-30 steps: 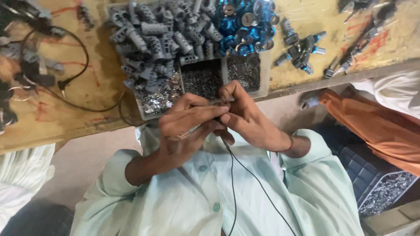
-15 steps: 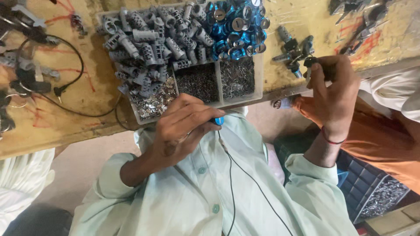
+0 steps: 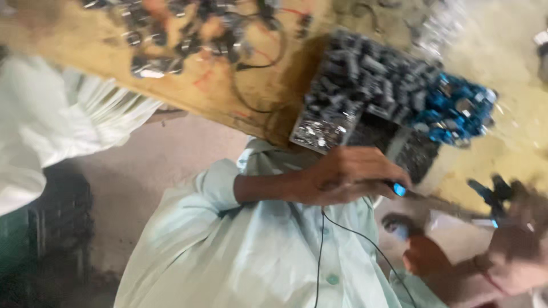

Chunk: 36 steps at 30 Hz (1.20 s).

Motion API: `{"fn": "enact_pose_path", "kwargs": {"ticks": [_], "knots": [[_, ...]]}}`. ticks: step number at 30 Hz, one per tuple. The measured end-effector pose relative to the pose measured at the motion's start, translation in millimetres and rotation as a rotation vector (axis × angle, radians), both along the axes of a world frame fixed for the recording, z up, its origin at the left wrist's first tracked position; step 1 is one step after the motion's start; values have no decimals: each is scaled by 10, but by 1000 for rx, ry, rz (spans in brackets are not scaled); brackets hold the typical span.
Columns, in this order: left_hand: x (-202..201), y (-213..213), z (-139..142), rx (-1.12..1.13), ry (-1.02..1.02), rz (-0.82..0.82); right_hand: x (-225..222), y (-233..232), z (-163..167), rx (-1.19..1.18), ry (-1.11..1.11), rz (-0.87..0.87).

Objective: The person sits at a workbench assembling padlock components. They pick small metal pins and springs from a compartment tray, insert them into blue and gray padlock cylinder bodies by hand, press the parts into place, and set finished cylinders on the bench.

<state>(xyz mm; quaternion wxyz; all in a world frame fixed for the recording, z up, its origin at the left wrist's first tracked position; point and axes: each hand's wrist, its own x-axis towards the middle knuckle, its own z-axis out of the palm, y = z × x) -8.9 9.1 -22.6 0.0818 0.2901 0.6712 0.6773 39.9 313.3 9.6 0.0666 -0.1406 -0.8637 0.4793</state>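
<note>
- Head view, heavily motion-blurred; white-clothed co-worker (image 3: 51, 131) at far left, not involved.
- Wooden tabletop (image 3: 228, 85) runs across the top, with a tangle of dark cables and small parts (image 3: 188, 34) on it.
- Left hand (image 3: 342, 177) at centre, fingers curled tight around a slim tool with a blue tip (image 3: 399, 189); a thin black wire (image 3: 322, 251) hangs from it down over the pale green shirt (image 3: 245, 256).
- Compartment tray (image 3: 411, 157) just above that hand: grey metal pieces (image 3: 365, 68) piled on the left, blue-capped pieces (image 3: 456, 108) heaped on the right.
- Right hand (image 3: 516, 239) at lower right edge, near a dark small part (image 3: 494, 194); too blurred, cannot tell whether fingers are closed on it or apart.
- Judgement: to do this well, steady the tool hand against the body, keep the wire clear, bring the part squarely to the blue tip.
</note>
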Motion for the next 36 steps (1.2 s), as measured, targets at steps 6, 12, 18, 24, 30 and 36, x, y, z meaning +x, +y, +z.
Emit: {"fn": "enact_pose_path", "kwargs": {"ticks": [6,12,18,24,30,36], "knots": [[53,45,-95,-218,388,55,-20,-102,-215,298,-239,448],[119,8,-121,-366,565,185,2,-302,-326,194,74,491],[108,34,-216,-318,530,85,15,-504,-161,641,191,598],[115,90,17,298,-42,-59,-120,-817,257,672,2,754],[-57,-320,269,-2,-203,-130,-950,-418,887,-105,-192,1688],[-88,-611,440,-122,-282,-65,-1282,-517,352,-411,77,505]]}}
